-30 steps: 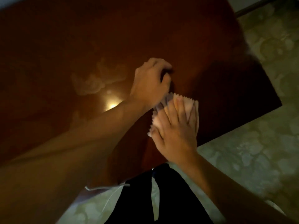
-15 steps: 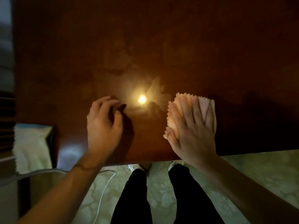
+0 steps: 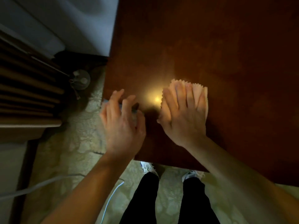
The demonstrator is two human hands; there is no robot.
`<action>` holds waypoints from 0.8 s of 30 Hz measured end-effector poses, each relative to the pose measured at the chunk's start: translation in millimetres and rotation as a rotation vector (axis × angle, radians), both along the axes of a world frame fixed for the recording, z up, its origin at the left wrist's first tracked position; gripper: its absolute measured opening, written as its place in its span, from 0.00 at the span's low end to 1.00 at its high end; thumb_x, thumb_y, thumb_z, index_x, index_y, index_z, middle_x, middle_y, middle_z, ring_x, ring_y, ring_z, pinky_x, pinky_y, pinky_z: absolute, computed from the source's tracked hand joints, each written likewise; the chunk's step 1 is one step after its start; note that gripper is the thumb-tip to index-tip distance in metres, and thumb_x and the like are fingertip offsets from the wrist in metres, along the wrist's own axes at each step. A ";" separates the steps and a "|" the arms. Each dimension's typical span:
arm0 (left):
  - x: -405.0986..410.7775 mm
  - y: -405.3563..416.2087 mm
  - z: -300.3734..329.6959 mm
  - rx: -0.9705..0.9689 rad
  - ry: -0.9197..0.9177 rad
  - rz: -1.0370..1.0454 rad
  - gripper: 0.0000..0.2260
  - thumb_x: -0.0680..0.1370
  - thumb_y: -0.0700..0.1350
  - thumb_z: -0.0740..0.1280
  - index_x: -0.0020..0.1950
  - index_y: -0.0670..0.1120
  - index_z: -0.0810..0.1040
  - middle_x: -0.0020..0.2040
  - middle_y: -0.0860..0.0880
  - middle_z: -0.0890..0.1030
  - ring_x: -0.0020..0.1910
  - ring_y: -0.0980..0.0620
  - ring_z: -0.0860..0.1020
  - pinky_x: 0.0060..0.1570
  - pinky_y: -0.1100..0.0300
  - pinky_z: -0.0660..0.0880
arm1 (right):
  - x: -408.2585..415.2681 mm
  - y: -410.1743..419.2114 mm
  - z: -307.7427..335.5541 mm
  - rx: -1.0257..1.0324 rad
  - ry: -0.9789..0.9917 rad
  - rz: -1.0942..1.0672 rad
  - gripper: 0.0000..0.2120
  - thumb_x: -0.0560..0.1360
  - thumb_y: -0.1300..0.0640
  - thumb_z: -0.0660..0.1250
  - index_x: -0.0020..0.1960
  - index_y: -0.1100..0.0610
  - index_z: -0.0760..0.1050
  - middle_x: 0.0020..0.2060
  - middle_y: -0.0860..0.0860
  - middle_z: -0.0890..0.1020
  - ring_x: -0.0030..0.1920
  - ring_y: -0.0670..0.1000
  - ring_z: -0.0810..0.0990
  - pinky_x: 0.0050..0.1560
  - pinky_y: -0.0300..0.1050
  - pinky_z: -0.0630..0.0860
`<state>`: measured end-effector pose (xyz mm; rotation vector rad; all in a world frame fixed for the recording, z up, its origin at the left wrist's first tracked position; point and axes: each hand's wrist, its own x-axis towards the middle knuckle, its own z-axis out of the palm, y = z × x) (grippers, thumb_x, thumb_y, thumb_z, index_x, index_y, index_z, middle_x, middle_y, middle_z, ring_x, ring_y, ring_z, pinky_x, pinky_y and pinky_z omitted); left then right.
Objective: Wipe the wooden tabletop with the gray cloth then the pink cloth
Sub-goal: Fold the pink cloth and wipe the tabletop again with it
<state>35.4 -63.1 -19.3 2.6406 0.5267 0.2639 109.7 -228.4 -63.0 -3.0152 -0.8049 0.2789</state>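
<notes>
Since half a second ago the left hand (image 3: 123, 125) has slid out to the near left corner of the surface (image 3: 210, 46), and the right hand (image 3: 184, 113) has kept its place on the pink cloth (image 3: 196, 94), just right of the bright lamp reflection (image 3: 157, 99). That right hand lies flat, fingers straight and slightly spread, pressing the cloth onto the wood; its zigzag edge shows past the fingertips and along the thumb side. The left hand's fingers are loosely curled, and a pale grayish scrap shows under them at the corner; it may be the gray cloth, but blur keeps me from saying whether the grip pinches it or only rests there. Both cloths look thin, soft and very light, so they would likely bunch or fold if pushed from one edge. A flat palm over the middle, as the right hand has it, seems the best hold for wiping. The polished wood looks slick, so the cloth should glide with modest pressure.
</notes>
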 end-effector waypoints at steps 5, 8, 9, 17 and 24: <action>0.2 41.5 -32.9 0.059 0.203 0.008 0.23 0.83 0.52 0.55 0.74 0.42 0.68 0.77 0.36 0.63 0.79 0.37 0.59 0.75 0.41 0.57 | 44.5 66.5 8.5 -0.027 0.004 -0.019 0.37 0.78 0.36 0.46 0.84 0.49 0.50 0.83 0.56 0.49 0.83 0.62 0.47 0.78 0.70 0.45; 1.5 41.4 -49.2 0.098 0.199 -0.003 0.25 0.82 0.56 0.53 0.77 0.46 0.63 0.79 0.38 0.61 0.80 0.40 0.55 0.76 0.43 0.55 | 68.2 100.4 3.9 0.009 0.016 -0.003 0.37 0.78 0.35 0.45 0.84 0.48 0.47 0.84 0.54 0.45 0.83 0.60 0.43 0.79 0.68 0.41; 2.4 41.1 -51.5 0.105 0.186 0.007 0.26 0.82 0.56 0.53 0.78 0.46 0.61 0.79 0.38 0.60 0.81 0.41 0.54 0.76 0.43 0.55 | 75.5 110.1 2.6 0.009 0.022 0.003 0.37 0.78 0.35 0.44 0.84 0.47 0.45 0.84 0.54 0.44 0.83 0.60 0.42 0.79 0.68 0.41; 3.3 42.1 -50.4 0.093 0.208 0.049 0.33 0.81 0.58 0.52 0.82 0.42 0.53 0.82 0.41 0.55 0.82 0.45 0.51 0.78 0.47 0.52 | 71.1 169.4 -9.3 0.157 -0.010 -0.098 0.34 0.82 0.37 0.49 0.84 0.49 0.50 0.84 0.57 0.47 0.83 0.61 0.42 0.77 0.63 0.32; -0.3 44.7 -50.3 0.066 0.300 0.030 0.41 0.78 0.66 0.50 0.82 0.39 0.51 0.82 0.38 0.50 0.82 0.42 0.47 0.79 0.46 0.48 | 16.8 133.0 -0.2 0.306 0.033 0.033 0.27 0.85 0.45 0.44 0.83 0.46 0.56 0.83 0.53 0.54 0.83 0.56 0.47 0.80 0.65 0.46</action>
